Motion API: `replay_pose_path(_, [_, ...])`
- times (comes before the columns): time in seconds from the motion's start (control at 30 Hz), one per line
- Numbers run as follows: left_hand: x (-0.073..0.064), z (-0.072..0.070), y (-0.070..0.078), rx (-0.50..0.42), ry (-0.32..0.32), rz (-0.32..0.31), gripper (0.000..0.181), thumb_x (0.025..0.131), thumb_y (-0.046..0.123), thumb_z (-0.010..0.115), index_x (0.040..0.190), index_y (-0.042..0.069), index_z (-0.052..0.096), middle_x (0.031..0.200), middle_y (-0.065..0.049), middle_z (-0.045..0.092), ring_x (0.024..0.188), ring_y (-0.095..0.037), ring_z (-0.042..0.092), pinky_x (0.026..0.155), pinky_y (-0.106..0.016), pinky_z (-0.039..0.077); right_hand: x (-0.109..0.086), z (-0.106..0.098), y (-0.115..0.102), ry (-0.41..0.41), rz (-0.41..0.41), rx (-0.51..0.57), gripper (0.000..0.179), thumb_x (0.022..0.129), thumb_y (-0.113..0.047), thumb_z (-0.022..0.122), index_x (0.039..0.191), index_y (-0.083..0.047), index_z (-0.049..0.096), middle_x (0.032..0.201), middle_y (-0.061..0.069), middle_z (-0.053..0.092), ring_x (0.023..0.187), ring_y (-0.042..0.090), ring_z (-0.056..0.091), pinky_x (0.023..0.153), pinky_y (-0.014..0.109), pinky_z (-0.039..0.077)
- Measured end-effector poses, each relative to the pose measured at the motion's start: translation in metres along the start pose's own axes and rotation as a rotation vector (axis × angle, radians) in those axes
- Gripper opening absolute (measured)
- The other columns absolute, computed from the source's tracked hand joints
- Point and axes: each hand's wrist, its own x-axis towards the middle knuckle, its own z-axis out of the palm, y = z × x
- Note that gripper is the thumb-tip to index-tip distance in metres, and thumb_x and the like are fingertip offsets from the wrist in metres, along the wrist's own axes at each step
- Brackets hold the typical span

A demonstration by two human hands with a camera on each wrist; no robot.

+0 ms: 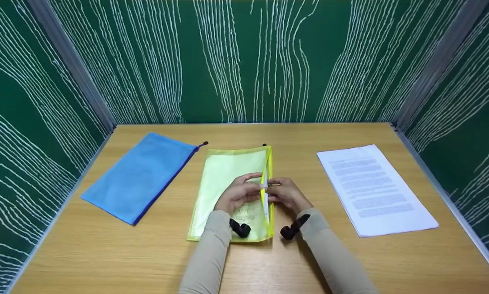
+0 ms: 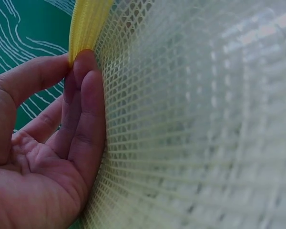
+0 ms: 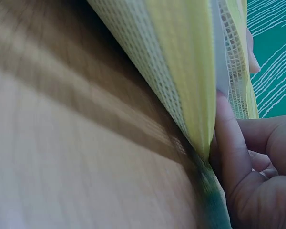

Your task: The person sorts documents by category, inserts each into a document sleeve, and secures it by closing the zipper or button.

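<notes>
A yellow mesh zip pouch (image 1: 228,163) lies on the table between the hands, its long right side gaping. White paper (image 3: 221,62) shows inside that mouth. My left hand (image 1: 240,192) pinches the pouch's upper zip edge between thumb and fingers; the left wrist view has this yellow edge (image 2: 88,28) close up. From the right, my right hand (image 1: 287,192) reaches into the mouth. One of its fingers (image 3: 231,143) lies along the inside of the lower edge, near the paper. Whether its hidden fingertips pinch anything, I cannot tell.
On the left lies a blue zip pouch (image 1: 142,175) with a dark zip edge and pull. A stack of printed sheets (image 1: 375,192) rests on the right. Green walls with white wavy lines (image 1: 244,61) enclose the wooden table (image 1: 105,253) at the back and sides.
</notes>
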Motion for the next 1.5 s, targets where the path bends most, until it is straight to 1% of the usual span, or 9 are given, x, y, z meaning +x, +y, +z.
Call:
replay_pose_path(0.23, [0.001, -0.001, -0.003, 0.024, -0.002, -0.005, 0.050, 0.087, 0.009, 0.067, 0.135, 0.014, 0.055, 0.091, -0.004, 0.071, 0.068, -0.012, 0.065, 0.066, -0.026, 0.054, 0.000, -0.002, 0.001, -0.030, 0.002, -0.009, 0.043, 0.093, 0.000, 0.057, 0.134, 0.009, 0.049, 0.092, 0.010, 0.067, 0.072, 0.012, 0.067, 0.064, 0.023, 0.057])
replay_pose_path(0.43, [0.001, -0.002, -0.004, 0.032, -0.010, -0.007, 0.050, 0.087, 0.010, 0.068, 0.135, 0.014, 0.054, 0.092, -0.004, 0.071, 0.072, -0.012, 0.065, 0.067, -0.026, 0.054, -0.001, -0.006, 0.002, -0.034, 0.013, 0.024, 0.040, 0.092, -0.002, 0.060, 0.129, 0.012, 0.052, 0.088, 0.010, 0.068, 0.071, 0.013, 0.069, 0.067, 0.024, 0.058])
replay_pose_path(0.67, [0.000, -0.002, -0.003, 0.046, -0.023, -0.005, 0.052, 0.086, 0.008, 0.068, 0.136, 0.011, 0.053, 0.094, -0.004, 0.071, 0.077, -0.013, 0.067, 0.069, -0.027, 0.054, -0.003, -0.015, 0.002, -0.060, 0.014, 0.073, 0.037, 0.092, -0.002, 0.061, 0.125, 0.013, 0.054, 0.080, 0.009, 0.071, 0.070, 0.014, 0.070, 0.071, 0.027, 0.059])
replay_pose_path(0.83, [0.000, 0.000, -0.002, 0.065, -0.024, -0.016, 0.050, 0.087, 0.006, 0.066, 0.135, 0.010, 0.052, 0.095, -0.006, 0.071, 0.079, -0.014, 0.068, 0.070, -0.027, 0.054, -0.005, -0.022, 0.002, -0.082, -0.011, 0.080, 0.038, 0.092, -0.004, 0.061, 0.126, 0.011, 0.055, 0.084, 0.008, 0.072, 0.076, 0.015, 0.071, 0.076, 0.029, 0.058])
replay_pose_path(0.97, [-0.001, 0.003, 0.000, 0.089, -0.017, -0.028, 0.050, 0.088, 0.005, 0.066, 0.135, 0.010, 0.052, 0.099, -0.009, 0.071, 0.081, -0.014, 0.068, 0.071, -0.027, 0.054, -0.005, -0.027, 0.002, -0.084, -0.024, 0.058, 0.038, 0.093, -0.005, 0.060, 0.127, 0.010, 0.054, 0.089, 0.007, 0.072, 0.079, 0.016, 0.071, 0.076, 0.031, 0.059])
replay_pose_path(1.17, [-0.002, 0.006, 0.001, 0.162, -0.011, -0.052, 0.052, 0.088, 0.005, 0.066, 0.137, 0.010, 0.050, 0.101, -0.007, 0.065, 0.076, -0.014, 0.064, 0.069, -0.028, 0.056, -0.005, -0.035, 0.002, -0.087, -0.045, 0.049, 0.040, 0.094, -0.005, 0.058, 0.130, 0.011, 0.050, 0.092, 0.008, 0.070, 0.080, 0.014, 0.070, 0.074, 0.030, 0.059])
replay_pose_path(1.3, [-0.002, 0.009, 0.002, 0.210, -0.016, -0.062, 0.052, 0.088, 0.006, 0.066, 0.137, 0.010, 0.050, 0.096, -0.006, 0.064, 0.071, -0.015, 0.063, 0.065, -0.028, 0.056, -0.003, -0.041, 0.001, -0.072, -0.043, 0.040, 0.040, 0.094, -0.005, 0.058, 0.130, 0.010, 0.050, 0.092, 0.008, 0.069, 0.079, 0.015, 0.070, 0.073, 0.030, 0.059])
replay_pose_path(1.4, [-0.002, 0.012, 0.005, 0.268, -0.015, -0.050, 0.051, 0.088, 0.005, 0.064, 0.137, 0.009, 0.049, 0.091, -0.006, 0.062, 0.068, -0.015, 0.063, 0.062, -0.028, 0.056, -0.002, -0.046, -0.001, -0.067, -0.054, 0.031, 0.040, 0.094, -0.004, 0.057, 0.130, 0.010, 0.049, 0.093, 0.008, 0.069, 0.080, 0.015, 0.070, 0.074, 0.030, 0.059])
replay_pose_path(1.5, [-0.003, 0.013, 0.009, 0.356, -0.003, -0.021, 0.050, 0.089, 0.006, 0.062, 0.137, 0.008, 0.049, 0.090, -0.006, 0.060, 0.066, -0.015, 0.063, 0.062, -0.028, 0.055, -0.001, -0.049, -0.004, -0.058, -0.063, 0.018, 0.039, 0.094, -0.004, 0.056, 0.130, 0.010, 0.049, 0.094, 0.008, 0.069, 0.081, 0.015, 0.070, 0.075, 0.030, 0.058])
